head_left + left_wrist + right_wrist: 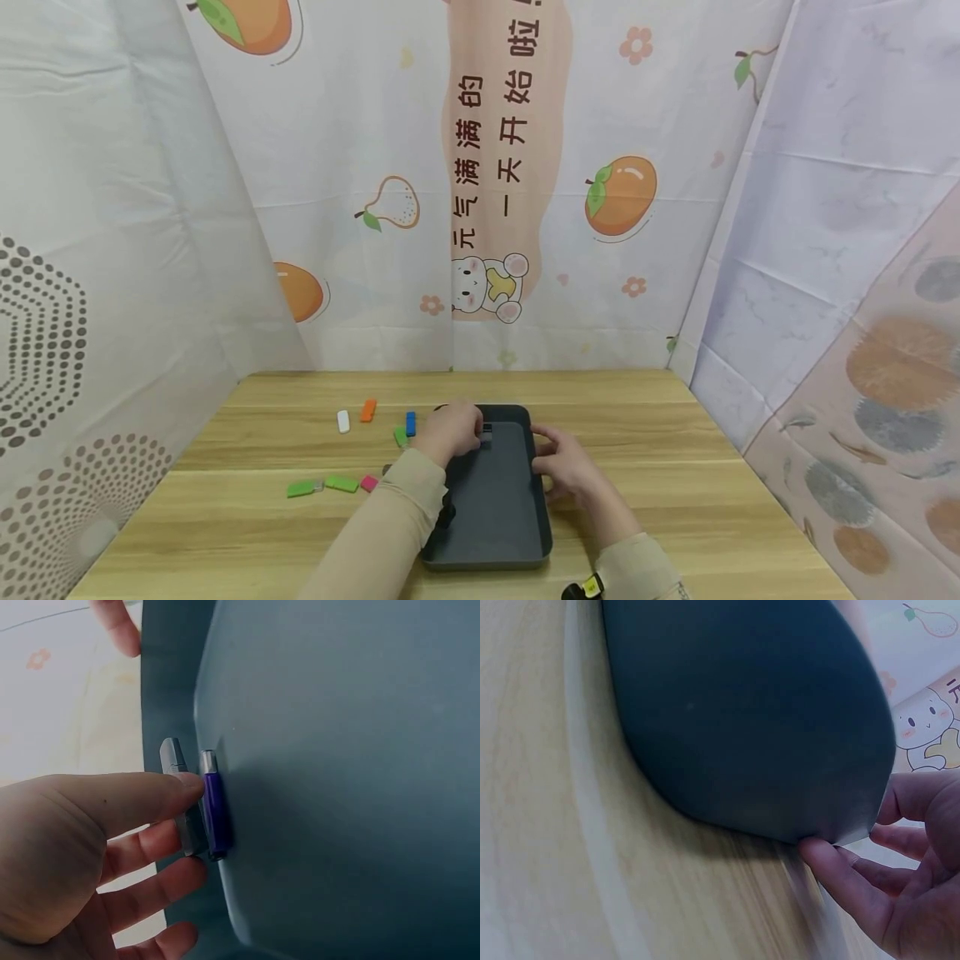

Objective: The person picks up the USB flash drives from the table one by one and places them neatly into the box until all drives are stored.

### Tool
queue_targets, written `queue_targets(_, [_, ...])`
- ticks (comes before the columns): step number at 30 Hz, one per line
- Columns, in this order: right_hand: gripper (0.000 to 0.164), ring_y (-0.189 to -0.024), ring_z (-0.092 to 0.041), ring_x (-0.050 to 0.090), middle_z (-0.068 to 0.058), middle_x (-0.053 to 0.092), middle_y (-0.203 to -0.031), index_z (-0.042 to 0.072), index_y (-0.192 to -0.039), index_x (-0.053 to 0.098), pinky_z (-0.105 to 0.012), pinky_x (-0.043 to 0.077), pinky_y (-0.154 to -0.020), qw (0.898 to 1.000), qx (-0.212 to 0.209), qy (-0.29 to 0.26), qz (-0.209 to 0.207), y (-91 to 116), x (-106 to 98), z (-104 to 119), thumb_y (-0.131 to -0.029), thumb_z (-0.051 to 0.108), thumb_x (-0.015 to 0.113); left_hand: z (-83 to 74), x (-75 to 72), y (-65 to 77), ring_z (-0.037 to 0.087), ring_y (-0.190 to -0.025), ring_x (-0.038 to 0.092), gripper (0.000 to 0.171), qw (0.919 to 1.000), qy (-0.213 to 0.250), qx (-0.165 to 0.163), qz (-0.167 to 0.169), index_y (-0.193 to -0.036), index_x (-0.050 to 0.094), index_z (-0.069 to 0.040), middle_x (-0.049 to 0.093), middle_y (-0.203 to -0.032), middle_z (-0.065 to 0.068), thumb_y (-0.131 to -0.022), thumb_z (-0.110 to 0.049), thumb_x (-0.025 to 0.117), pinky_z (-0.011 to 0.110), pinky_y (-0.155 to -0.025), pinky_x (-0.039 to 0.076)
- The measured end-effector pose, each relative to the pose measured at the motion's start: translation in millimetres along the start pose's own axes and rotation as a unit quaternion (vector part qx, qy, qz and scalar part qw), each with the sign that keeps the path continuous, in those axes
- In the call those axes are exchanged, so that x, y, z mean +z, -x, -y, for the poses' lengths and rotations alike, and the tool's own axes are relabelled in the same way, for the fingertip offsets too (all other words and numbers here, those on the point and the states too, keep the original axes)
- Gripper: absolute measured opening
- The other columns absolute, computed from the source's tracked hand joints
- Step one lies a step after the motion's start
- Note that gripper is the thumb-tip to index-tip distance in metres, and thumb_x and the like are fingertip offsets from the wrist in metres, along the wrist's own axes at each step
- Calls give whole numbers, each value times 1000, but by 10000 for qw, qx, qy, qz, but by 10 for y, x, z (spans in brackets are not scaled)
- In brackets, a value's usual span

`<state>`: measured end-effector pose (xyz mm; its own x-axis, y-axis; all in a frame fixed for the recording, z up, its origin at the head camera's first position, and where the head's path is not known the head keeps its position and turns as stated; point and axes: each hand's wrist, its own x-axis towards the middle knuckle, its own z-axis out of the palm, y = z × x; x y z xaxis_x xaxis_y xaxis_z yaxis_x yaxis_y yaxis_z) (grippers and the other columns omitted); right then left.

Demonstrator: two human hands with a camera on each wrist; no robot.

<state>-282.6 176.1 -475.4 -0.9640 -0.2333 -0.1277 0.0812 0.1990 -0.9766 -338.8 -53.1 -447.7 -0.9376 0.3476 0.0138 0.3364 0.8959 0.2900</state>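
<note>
A dark grey rectangular tray [498, 508] lies on the table in front of me. My left hand [450, 427] is at its far end, and in the left wrist view the thumb and fingers pinch a grey USB stick [193, 829] close to the far wall. Right beside it lies a purple USB stick [216, 810] with a silver plug, along the edge of the tray floor. My right hand [568, 463] grips the tray's right side near the far corner; the right wrist view shows its thumb [829, 862] and fingers at the edge.
Left of the tray lie several small sticks: a white one [343, 422], an orange one [368, 411], a blue one [411, 423], green ones [342, 483] and a pink one [369, 483]. A printed curtain [360, 283] hangs behind the wooden table [637, 483].
</note>
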Motion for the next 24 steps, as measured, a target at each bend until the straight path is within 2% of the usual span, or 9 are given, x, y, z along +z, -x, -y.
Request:
queue_targets(9, [79, -99, -36, 65, -31, 55, -131, 2, -156, 36, -54, 58, -59, 10000, -23, 11, -20, -5, 0, -12, -82, -9, 61, -25, 69, -34, 16, -67, 55, 13, 9999, -143, -29, -11, -80, 69, -18, 61, -80, -4, -85, -11, 79, 37, -61, 49])
queue_targets(18, [79, -97, -36, 66, -31, 54, -131, 3, -156, 36, -54, 58, -59, 10000, -18, 11, -14, -10, -8, -21, -82, -8, 62, -48, 64, -25, 15, -70, 56, 10, 9992, -383, -72, -19, -83, 71, -17, 65, -83, -3, -85, -12, 80, 37, -66, 52])
queue_targets(24, [79, -100, -36, 65, -31, 54, -132, 2, -155, 36, -54, 59, -59, 10000, -27, 33, -22, -10, -9, -20, -82, -9, 62, -33, 107, -41, 15, -67, 54, 12, 9988, -476, -61, -66, -79, 70, -17, 62, -78, -4, -85, -10, 78, 37, -64, 50])
